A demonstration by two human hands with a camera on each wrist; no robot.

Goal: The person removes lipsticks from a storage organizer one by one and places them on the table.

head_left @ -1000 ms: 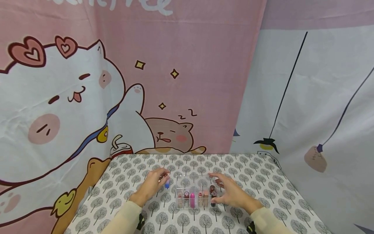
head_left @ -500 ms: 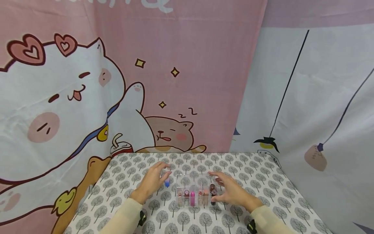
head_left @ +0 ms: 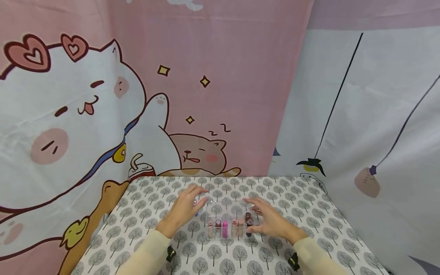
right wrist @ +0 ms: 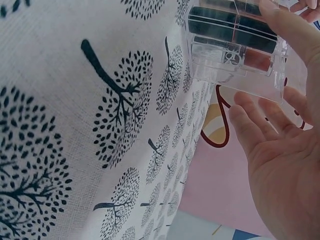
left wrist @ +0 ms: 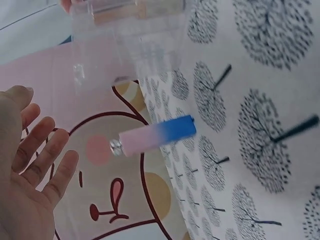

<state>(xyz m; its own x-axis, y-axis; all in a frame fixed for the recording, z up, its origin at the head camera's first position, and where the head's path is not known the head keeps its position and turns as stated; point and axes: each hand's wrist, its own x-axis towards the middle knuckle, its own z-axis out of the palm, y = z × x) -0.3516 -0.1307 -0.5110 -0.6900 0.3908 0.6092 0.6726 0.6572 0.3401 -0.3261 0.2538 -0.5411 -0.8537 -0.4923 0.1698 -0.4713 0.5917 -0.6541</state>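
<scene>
A clear organizer (head_left: 223, 207) stands on the cloth between the hands, with several lipsticks in its compartments. Among them are a bright pink one (head_left: 225, 229) and dark ones at the right end (right wrist: 232, 25). My right hand (head_left: 274, 224) holds that right end, thumb at the front and fingers at the back. My left hand (head_left: 184, 211) hovers left of the organizer, fingers spread and holding nothing. Close by it, a pink-to-blue tube (left wrist: 159, 136) with a shiny round top stands upright on the cloth, blue end down. From the head view, the left hand partly hides the tube.
White cloth (head_left: 220, 254) with grey tree prints covers the table. A pink and white curtain (head_left: 240, 95) with cartoon animals hangs close behind the table's far edge and along its sides.
My left hand has spread its fingers, come away from the tube and shifted right toward the organizer. The tube stays standing. The right hand keeps its place, and the head view has tilted slightly.
</scene>
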